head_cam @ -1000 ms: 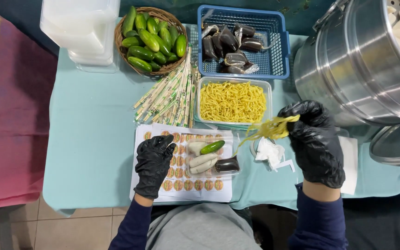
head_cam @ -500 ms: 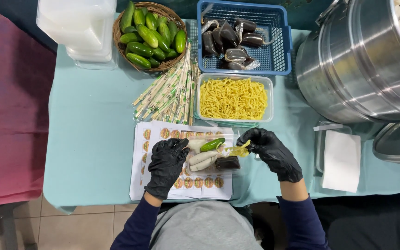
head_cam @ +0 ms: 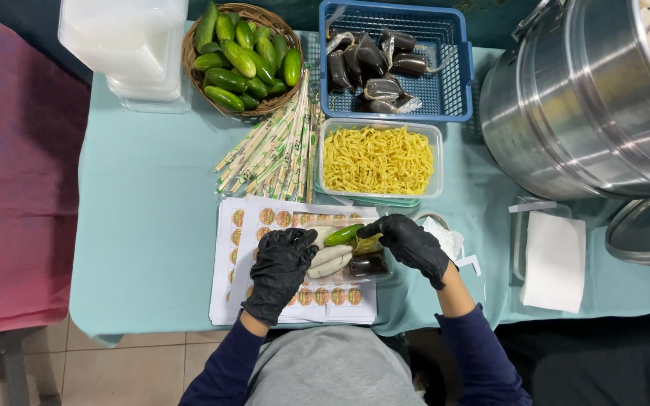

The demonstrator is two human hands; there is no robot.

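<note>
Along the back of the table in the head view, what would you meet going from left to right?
Stack of white containers → wicker basket of cucumbers → blue basket of dark packets → large steel steamer pot.

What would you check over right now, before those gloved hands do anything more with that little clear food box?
1. Left hand steadies the clear box: ok.
2. Right hand at the box's far edge: ok.
3. Small cucumber inside: ok.
4. White rolls inside: ok.
5. Dark packet inside: ok.
6. Noodles placed in the box: cannot tell, the right hand hides that corner.
</note>
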